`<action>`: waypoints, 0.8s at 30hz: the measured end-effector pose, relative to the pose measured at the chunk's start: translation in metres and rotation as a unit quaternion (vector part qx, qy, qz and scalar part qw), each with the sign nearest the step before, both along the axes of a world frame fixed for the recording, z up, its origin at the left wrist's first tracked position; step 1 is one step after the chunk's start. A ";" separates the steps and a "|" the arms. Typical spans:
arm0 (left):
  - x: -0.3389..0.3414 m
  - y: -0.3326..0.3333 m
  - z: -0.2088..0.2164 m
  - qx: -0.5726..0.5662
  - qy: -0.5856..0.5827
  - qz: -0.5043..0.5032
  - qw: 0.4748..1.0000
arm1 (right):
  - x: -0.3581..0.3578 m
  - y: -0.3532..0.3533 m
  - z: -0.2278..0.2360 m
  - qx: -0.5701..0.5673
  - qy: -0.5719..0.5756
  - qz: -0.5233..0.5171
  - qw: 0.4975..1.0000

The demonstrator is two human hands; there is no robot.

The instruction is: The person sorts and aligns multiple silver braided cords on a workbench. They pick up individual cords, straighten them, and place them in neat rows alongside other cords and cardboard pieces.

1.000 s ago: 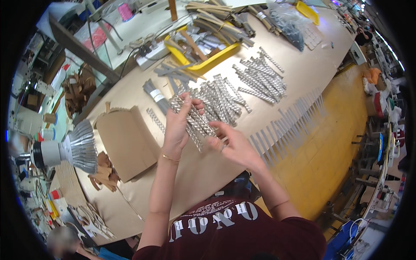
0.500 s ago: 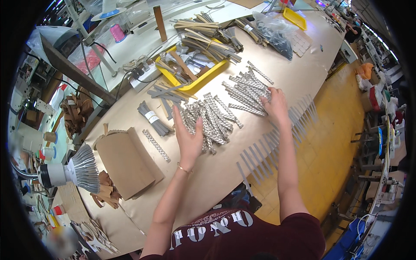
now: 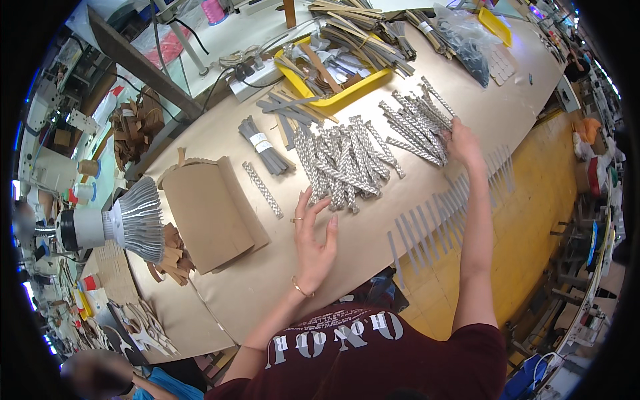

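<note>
A large loose pile of silver-grey braided strips [image 3: 347, 163] lies mid-table. My left hand [image 3: 315, 247] is just below its near end, open, fingers spread and holding nothing. To the right is a smaller, roughly fanned group of braided strips [image 3: 417, 127]. My right hand [image 3: 465, 145] is at its right end, fingers bent in around the strip ends. The fingertips meet the lower end of one outlying braided strip [image 3: 437, 95]; part of the grip is hidden by the hand. A single braided strip [image 3: 263, 190] lies apart on the left.
Behind the piles sits a yellow tray [image 3: 327, 101] of tools and scraps. A banded grey bundle [image 3: 263, 145] and brown card sheets [image 3: 210, 213] lie to the left, near a finned lamp [image 3: 137, 220]. Thin grey strips [image 3: 433, 220] hang along the near right edge.
The view has shifted, so the table sits further right and up. My left hand has drawn back from the large pile toward me. My right hand has moved to the outlying braided strip.
</note>
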State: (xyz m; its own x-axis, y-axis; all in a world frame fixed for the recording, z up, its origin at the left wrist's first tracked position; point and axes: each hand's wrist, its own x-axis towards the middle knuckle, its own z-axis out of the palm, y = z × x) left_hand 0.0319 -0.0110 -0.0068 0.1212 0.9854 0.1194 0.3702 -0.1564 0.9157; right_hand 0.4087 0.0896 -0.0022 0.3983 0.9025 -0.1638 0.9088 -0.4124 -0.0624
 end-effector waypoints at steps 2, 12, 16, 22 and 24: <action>0.000 0.002 0.005 0.009 0.007 0.005 1.000 | 0.001 -0.003 0.003 0.039 -0.042 0.005 0.998; 0.000 0.003 0.013 0.005 -0.034 -0.046 0.998 | -0.006 -0.034 0.030 0.177 -0.044 0.000 0.983; 0.001 0.004 0.009 -0.090 -0.117 -0.107 0.983 | -0.038 -0.059 0.046 0.210 0.180 -0.040 0.960; -0.002 0.020 0.017 -0.211 -0.315 -0.198 0.904 | -0.182 -0.122 0.038 0.013 0.699 -0.037 0.714; -0.013 0.029 0.023 -0.260 -0.370 -0.225 0.863 | -0.215 -0.131 0.029 -0.041 0.771 -0.002 0.635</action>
